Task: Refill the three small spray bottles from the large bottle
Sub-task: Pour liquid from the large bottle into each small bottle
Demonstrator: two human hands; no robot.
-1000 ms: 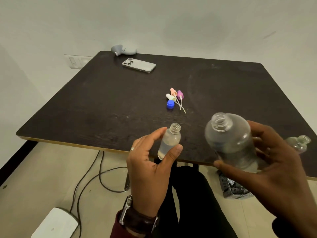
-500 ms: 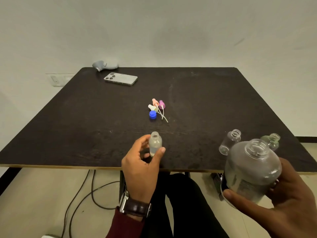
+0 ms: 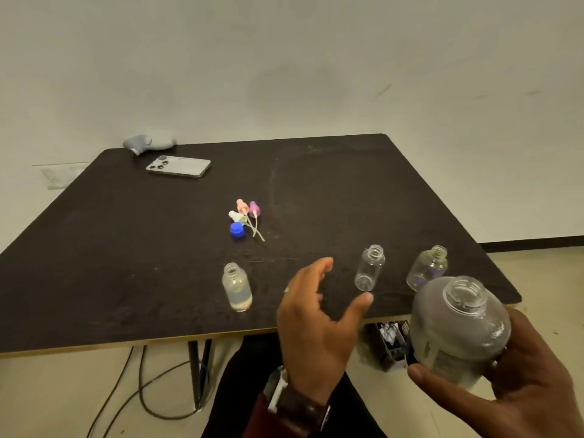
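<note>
Three small clear bottles stand uncapped near the front of the dark table (image 3: 126, 248). The left small bottle (image 3: 237, 287) holds liquid. The middle small bottle (image 3: 369, 268) and the right small bottle (image 3: 427, 268) look empty. My left hand (image 3: 316, 324) hovers open between the left and middle bottles, touching neither. My right hand (image 3: 512, 384) grips the large open bottle (image 3: 458, 330) off the table's front right corner. Three spray heads (image 3: 245, 211) with tubes and a blue cap (image 3: 237, 229) lie mid-table.
A phone (image 3: 178, 166) and a grey object (image 3: 148, 143) lie at the far left corner. Below the table edge are cables (image 3: 142, 384), a table leg (image 3: 199, 371) and a small dark basket (image 3: 390, 343) on the floor.
My left hand set the filled small bottle down on the table, let go and moved right, open. The large bottle stayed in my right hand at lower right.
</note>
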